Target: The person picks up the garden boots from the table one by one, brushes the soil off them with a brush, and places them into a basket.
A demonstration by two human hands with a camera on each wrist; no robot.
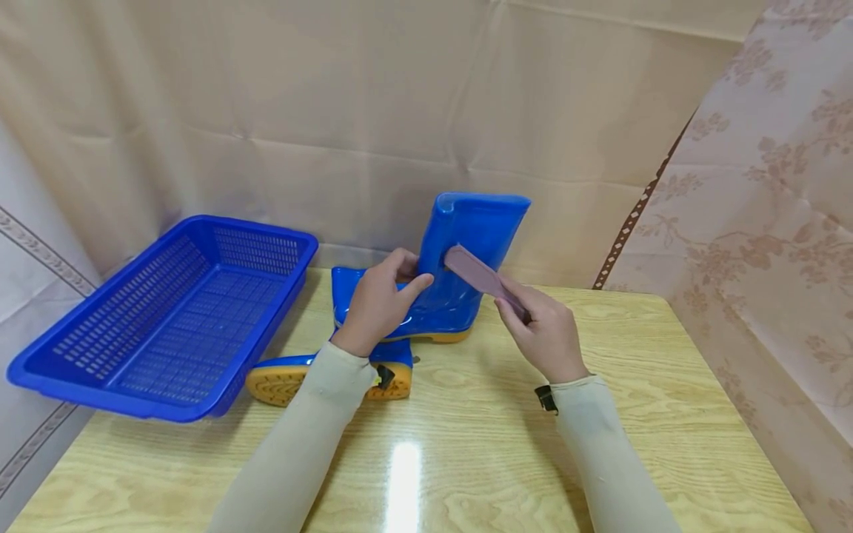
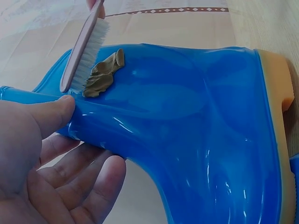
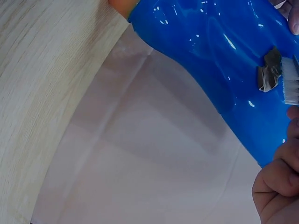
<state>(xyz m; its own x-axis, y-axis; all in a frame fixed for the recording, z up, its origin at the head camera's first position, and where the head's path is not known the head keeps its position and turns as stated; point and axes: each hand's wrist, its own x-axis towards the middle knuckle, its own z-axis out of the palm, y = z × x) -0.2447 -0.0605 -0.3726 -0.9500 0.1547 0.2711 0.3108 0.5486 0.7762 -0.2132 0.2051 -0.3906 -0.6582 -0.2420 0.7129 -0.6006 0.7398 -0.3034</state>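
Observation:
A blue rubber boot (image 1: pixel 483 229) with an orange-yellow sole stands upright on the table. My left hand (image 1: pixel 381 302) holds the edge of its shaft, thumb on the near side and fingers behind. My right hand (image 1: pixel 548 334) grips the handle of a mauve brush (image 1: pixel 476 272). In the left wrist view, the brush's white bristles (image 2: pixel 96 41) are beside a crumpled brown-grey clump (image 2: pixel 105 77) stuck on the shaft; in the right wrist view they appear to touch it. Another blue boot (image 1: pixel 280 381) lies on its side below the left hand, partly hidden by the forearm.
To the left is a blue perforated plastic basket (image 1: pixel 200 411) with nothing inside. The wooden table (image 1: pixel 480 459) ends at a beige cloth backdrop (image 1: pixel 300 111) behind the boots, and a floral cloth (image 1: pixel 780 222) hangs at the right.

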